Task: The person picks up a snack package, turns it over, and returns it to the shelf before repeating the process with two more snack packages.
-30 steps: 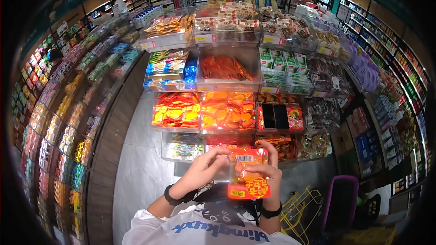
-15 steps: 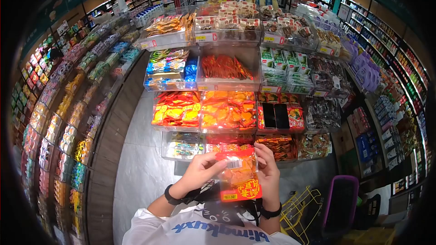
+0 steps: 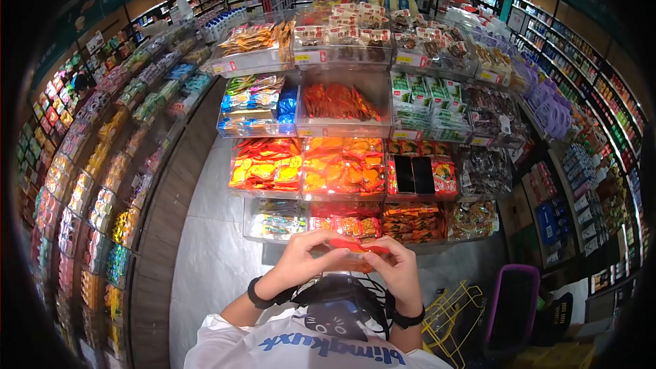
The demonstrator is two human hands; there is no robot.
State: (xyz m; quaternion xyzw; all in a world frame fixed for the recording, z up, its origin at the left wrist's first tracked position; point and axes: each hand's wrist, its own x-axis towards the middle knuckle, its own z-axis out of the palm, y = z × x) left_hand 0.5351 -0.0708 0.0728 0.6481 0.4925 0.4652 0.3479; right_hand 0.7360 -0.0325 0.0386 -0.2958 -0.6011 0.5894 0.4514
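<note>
A red and orange snack packet is between my hands, seen nearly edge-on, its printed face hidden. On its left side, the thumb and fingers of my left hand pinch it. My right hand grips its right end, thumb at the near edge. Just beyond the packet stands the lowest row of clear bins, among them one of red packets and one of dark orange-red packets. Both wrists wear black bands.
Tiers of clear bins hold orange packets, red packets and green-white packets. Two dark phone-like slabs lie on one bin. A long snack shelf runs along the left. A yellow wire basket and a purple-rimmed basket are at lower right.
The packet has tilted from facing me with its barcode and lettering showing to almost edge-on. Both hands have turned with it and keep hold.
</note>
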